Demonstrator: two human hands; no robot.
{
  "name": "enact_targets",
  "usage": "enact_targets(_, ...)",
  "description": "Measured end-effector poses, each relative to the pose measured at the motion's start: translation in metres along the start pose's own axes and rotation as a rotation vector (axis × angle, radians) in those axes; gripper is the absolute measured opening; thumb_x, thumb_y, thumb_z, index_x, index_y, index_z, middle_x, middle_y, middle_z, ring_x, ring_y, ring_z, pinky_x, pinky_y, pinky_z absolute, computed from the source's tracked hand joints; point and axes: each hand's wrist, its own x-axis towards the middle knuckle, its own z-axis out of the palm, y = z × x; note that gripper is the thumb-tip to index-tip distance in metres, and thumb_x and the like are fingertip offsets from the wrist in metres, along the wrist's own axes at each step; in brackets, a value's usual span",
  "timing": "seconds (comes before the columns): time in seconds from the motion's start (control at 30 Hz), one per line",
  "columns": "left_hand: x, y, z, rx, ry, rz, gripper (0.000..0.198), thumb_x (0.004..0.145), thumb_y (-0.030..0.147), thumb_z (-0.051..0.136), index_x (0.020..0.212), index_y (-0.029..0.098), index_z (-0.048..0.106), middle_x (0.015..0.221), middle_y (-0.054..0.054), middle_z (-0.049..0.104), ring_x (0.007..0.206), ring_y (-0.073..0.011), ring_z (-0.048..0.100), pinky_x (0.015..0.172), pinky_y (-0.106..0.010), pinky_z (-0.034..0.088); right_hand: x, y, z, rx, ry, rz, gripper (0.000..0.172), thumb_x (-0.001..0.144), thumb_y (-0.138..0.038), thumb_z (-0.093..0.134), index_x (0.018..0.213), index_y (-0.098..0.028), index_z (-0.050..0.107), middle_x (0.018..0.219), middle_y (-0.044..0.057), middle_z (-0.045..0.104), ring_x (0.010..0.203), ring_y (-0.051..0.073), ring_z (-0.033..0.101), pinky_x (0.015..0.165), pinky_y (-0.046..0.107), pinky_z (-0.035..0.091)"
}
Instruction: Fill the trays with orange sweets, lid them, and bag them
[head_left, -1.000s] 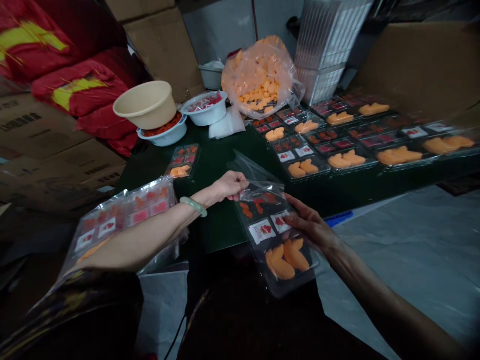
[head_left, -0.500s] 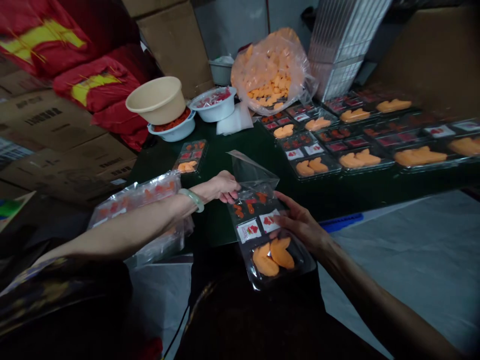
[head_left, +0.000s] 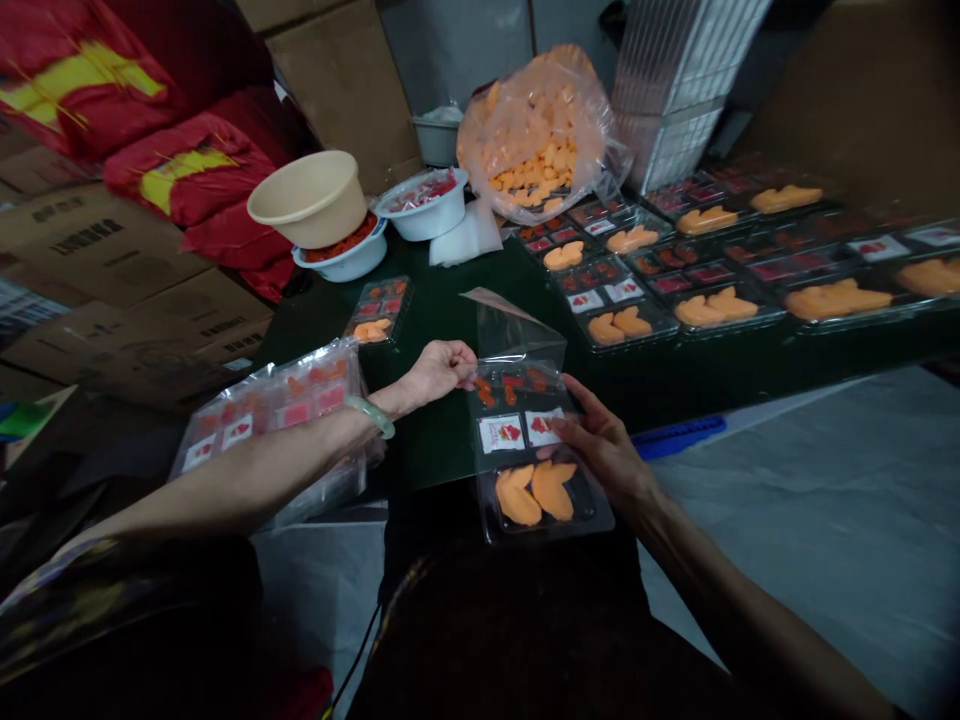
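Note:
A clear compartment tray [head_left: 581,508] inside a clear plastic bag [head_left: 521,330] lies over the near edge of the dark green table. It holds two orange ear-like pieces, two white printed packets and small red pieces. My right hand [head_left: 604,445] grips the tray's right side, thumb on top near a packet. At the bag's upper left edge, beside the red pieces, my left hand [head_left: 442,372] pinches the film with closed fingers. The bag's mouth flap stands up beyond the tray.
Bagged trays [head_left: 304,390] are stacked under my left forearm. One small filled tray [head_left: 379,310] lies behind. Rows of filled trays [head_left: 716,305] cover the right side. Farther back are basins [head_left: 307,200], a bag of orange pieces [head_left: 536,150] and tall stacked clear trays [head_left: 675,90].
The held tray has turned more upright in view and its near end has moved up slightly. My left hand stays at the bag's edge, and my right hand still grips the tray.

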Motion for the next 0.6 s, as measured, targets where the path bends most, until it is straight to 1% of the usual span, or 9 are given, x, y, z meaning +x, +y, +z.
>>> enact_targets(0.1, -0.007, 0.000, 0.005, 0.121, 0.084, 0.090, 0.010, 0.077, 0.009, 0.048, 0.069, 0.015, 0.050, 0.060, 0.003, 0.053, 0.055, -0.0090, 0.055, 0.057, -0.021, 0.044, -0.001, 0.002, 0.001, 0.022, 0.046, 0.007, 0.088, 0.064, -0.028, 0.076, 0.140, -0.025, 0.032, 0.063, -0.004, 0.065, 0.053, 0.016, 0.064, 0.050, 0.025, 0.050)
enact_targets(0.23, -0.017, 0.001, 0.007, 0.474, 0.237, 0.242, 0.010, 0.078, 0.012, 0.045, 0.077, 0.017, 0.055, 0.061, 0.002, 0.052, 0.056, -0.0104, 0.050, 0.056, -0.022, 0.038, -0.002, -0.003, 0.006, 0.032, 0.110, 0.016, 0.084, 0.063, -0.027, 0.076, 0.137, -0.025, 0.038, 0.064, -0.004, 0.065, 0.054, 0.016, 0.064, 0.051, 0.025, 0.051)
enact_targets(0.27, -0.019, 0.002, 0.007, 0.540, 0.260, 0.268, 0.012, 0.079, 0.013, 0.044, 0.080, 0.017, 0.055, 0.061, 0.002, 0.052, 0.055, -0.0110, 0.050, 0.056, -0.023, 0.037, -0.001, -0.004, 0.008, 0.036, 0.118, 0.019, 0.082, 0.063, -0.026, 0.076, 0.136, -0.025, 0.039, 0.064, -0.004, 0.065, 0.054, 0.015, 0.064, 0.051, 0.024, 0.051)
enact_targets(0.33, -0.020, 0.003, 0.003, 0.593, 0.280, 0.294, 0.015, 0.080, 0.014, 0.042, 0.082, 0.017, 0.056, 0.060, 0.001, 0.053, 0.055, -0.0117, 0.050, 0.056, -0.023, 0.037, 0.001, -0.007, 0.011, 0.040, 0.122, 0.031, 0.080, 0.063, -0.025, 0.076, 0.135, -0.026, 0.041, 0.063, -0.004, 0.064, 0.053, 0.015, 0.064, 0.051, 0.024, 0.051)
enact_targets(0.4, -0.018, 0.007, -0.003, 0.587, 0.249, 0.308, 0.014, 0.080, 0.014, 0.041, 0.080, 0.017, 0.055, 0.061, 0.001, 0.053, 0.056, -0.0117, 0.051, 0.057, -0.023, 0.038, 0.005, -0.008, 0.014, 0.038, 0.129, 0.041, 0.081, 0.061, -0.023, 0.076, 0.135, -0.025, 0.041, 0.061, -0.005, 0.063, 0.053, 0.015, 0.064, 0.051, 0.024, 0.051)
enact_targets(0.43, -0.016, 0.008, -0.008, 0.547, 0.209, 0.305, 0.013, 0.080, 0.015, 0.041, 0.079, 0.017, 0.053, 0.061, 0.001, 0.053, 0.056, -0.0115, 0.052, 0.057, -0.023, 0.039, 0.006, -0.008, 0.015, 0.033, 0.137, 0.046, 0.082, 0.060, -0.023, 0.076, 0.135, -0.025, 0.041, 0.062, -0.005, 0.063, 0.053, 0.016, 0.065, 0.051, 0.024, 0.050)
enact_targets(0.53, -0.007, 0.012, -0.020, 0.345, 0.004, 0.224, 0.012, 0.082, 0.016, 0.039, 0.077, 0.016, 0.050, 0.064, 0.000, 0.055, 0.056, -0.0110, 0.056, 0.054, -0.021, 0.042, 0.012, -0.007, 0.017, 0.020, 0.150, 0.048, 0.082, 0.060, -0.022, 0.076, 0.134, -0.025, 0.042, 0.067, -0.005, 0.065, 0.054, 0.016, 0.065, 0.050, 0.024, 0.050)
enact_targets(0.57, -0.004, 0.012, -0.023, 0.315, -0.048, 0.198, 0.012, 0.082, 0.017, 0.038, 0.077, 0.016, 0.049, 0.065, -0.001, 0.056, 0.055, -0.0112, 0.057, 0.054, -0.021, 0.043, 0.013, -0.007, 0.018, 0.018, 0.152, 0.050, 0.081, 0.060, -0.021, 0.075, 0.134, -0.025, 0.042, 0.067, -0.005, 0.064, 0.054, 0.016, 0.065, 0.050, 0.024, 0.050)
enact_targets(0.6, -0.003, 0.012, -0.026, 0.339, -0.075, 0.191, 0.013, 0.082, 0.016, 0.038, 0.078, 0.016, 0.050, 0.066, -0.002, 0.056, 0.056, -0.0115, 0.057, 0.054, -0.021, 0.043, 0.015, -0.006, 0.019, 0.016, 0.153, 0.054, 0.081, 0.061, -0.021, 0.075, 0.134, -0.025, 0.042, 0.066, -0.005, 0.064, 0.054, 0.016, 0.065, 0.050, 0.024, 0.050)
